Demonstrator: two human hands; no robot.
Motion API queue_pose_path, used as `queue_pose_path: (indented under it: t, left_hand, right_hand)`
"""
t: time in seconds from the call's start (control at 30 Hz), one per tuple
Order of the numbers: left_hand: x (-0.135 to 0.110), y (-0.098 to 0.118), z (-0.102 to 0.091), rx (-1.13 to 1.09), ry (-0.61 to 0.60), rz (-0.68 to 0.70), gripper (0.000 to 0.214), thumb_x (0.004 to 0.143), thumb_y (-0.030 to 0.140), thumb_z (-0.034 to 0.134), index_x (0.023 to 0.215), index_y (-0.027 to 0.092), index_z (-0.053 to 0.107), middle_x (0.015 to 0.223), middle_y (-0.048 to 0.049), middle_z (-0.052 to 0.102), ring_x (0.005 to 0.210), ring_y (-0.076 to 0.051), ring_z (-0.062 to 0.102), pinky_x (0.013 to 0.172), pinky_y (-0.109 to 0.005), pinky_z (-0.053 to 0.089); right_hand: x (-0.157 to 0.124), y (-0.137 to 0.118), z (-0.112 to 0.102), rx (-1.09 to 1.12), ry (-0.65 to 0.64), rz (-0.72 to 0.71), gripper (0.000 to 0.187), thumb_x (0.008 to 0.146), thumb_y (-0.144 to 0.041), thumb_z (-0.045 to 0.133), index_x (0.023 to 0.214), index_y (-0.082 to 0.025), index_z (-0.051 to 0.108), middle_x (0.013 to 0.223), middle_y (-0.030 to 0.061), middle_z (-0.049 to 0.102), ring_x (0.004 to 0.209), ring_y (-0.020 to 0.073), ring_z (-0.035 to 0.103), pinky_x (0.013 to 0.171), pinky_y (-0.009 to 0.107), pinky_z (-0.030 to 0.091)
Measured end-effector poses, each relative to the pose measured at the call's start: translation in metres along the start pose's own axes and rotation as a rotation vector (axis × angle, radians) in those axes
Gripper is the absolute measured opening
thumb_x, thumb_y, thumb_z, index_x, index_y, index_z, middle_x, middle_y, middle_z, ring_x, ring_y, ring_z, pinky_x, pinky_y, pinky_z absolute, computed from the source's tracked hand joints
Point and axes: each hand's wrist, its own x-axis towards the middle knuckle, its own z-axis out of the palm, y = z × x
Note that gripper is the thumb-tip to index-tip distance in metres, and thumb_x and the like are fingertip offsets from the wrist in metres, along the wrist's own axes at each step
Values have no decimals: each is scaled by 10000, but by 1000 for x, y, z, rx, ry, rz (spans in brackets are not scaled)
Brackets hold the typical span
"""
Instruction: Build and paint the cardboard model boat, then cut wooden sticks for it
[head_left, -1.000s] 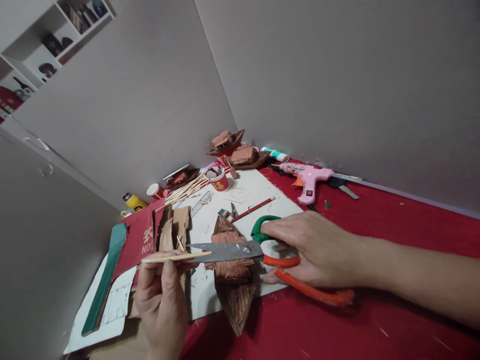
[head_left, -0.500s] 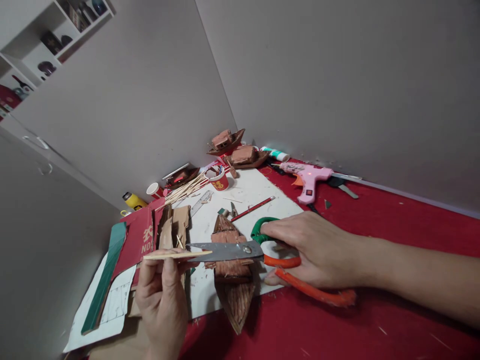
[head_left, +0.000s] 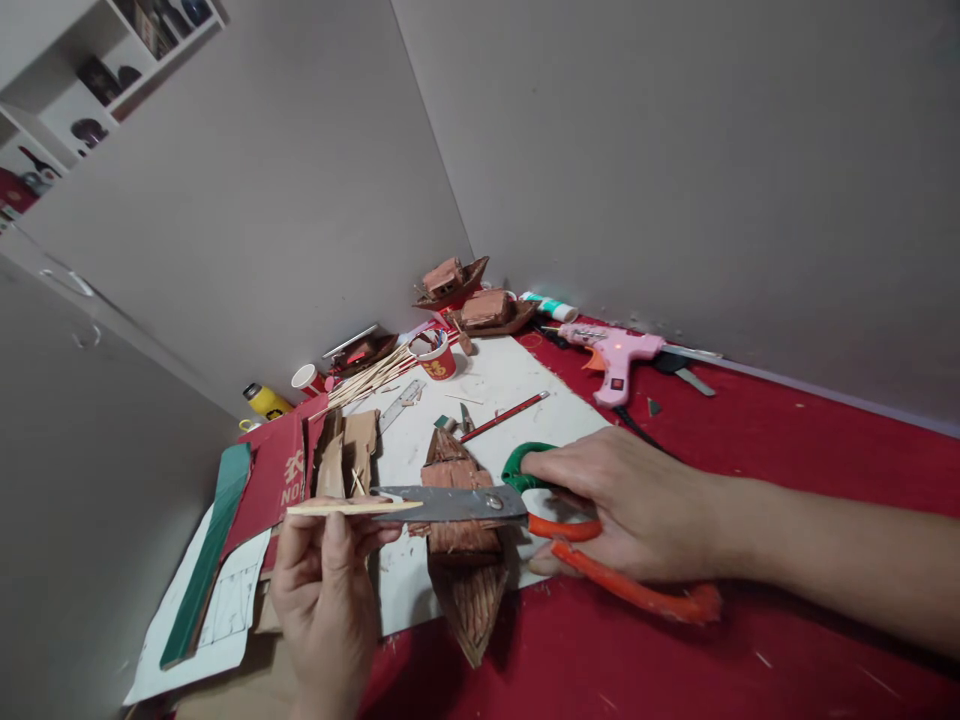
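My left hand [head_left: 324, 600] pinches a thin pale wooden stick [head_left: 352, 507] and holds it level at lower left. My right hand [head_left: 630, 505] grips a pair of scissors [head_left: 525, 510] with green and orange handles. The steel blades lie along the stick, their tip reaching my left fingers. Below the blades a brown model boat [head_left: 463, 545] made of wooden strips lies on a white board [head_left: 510, 385].
A red table [head_left: 787, 450] meets grey walls. On it lie a pink glue gun [head_left: 619, 356], a red pencil [head_left: 504, 418], a red cup [head_left: 437, 358] with a bundle of sticks, two more model boats [head_left: 480, 295], a yellow bottle [head_left: 264, 402], red and brown cardboard [head_left: 315, 460].
Almost nothing moved. My right hand with the scissors' handles has sunk slightly lower; stick and blades stay in place.
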Motion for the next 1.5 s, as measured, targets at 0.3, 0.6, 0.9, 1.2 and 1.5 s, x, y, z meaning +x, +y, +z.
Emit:
queue_pose_path:
  t: [0.3,0.6,0.9,1.2,1.5]
  left_hand:
    - [0,3,3,-54,0,-64,145,746,282,758,789,193,652,698,27,731,573,-115,693,590,-205,594]
    - [-1,3,2,-52,46,-85,170,716,291,781,787,193,661,720,29,717,566,-120,684,579,-227,600]
    - [-5,-8,0,-5,17,-45,141,770,301,731,799,188,652,798,8,691,663,-123,672,601,-235,594]
    - [-6,-3,3,-22,-24,-10,113,779,268,728,774,183,653,676,20,692,591,-93,645,603,-191,566]
    - [-12,-9,1,11,-56,-21,56,841,256,658,856,202,654,732,8,695,618,-107,632,588,-203,547]
  right_hand:
    - [-2,-1,2,-10,-31,0,450,775,-620,564,641,-212,432,539,-6,533,453,129,427,486,264,226]
    - [-3,-3,2,-26,-23,-25,384,796,-540,563,642,-212,437,526,-10,530,440,123,422,478,262,225]
    - [1,-4,-3,-39,-78,30,410,750,-574,617,679,-207,447,622,7,590,518,152,494,510,264,241]
    - [-3,-1,1,-37,-34,-42,405,801,-560,574,651,-202,456,526,-15,518,435,114,395,478,272,196]
    - [0,-5,-3,-82,-35,6,398,774,-567,598,690,-196,483,580,5,574,488,150,493,506,261,222]
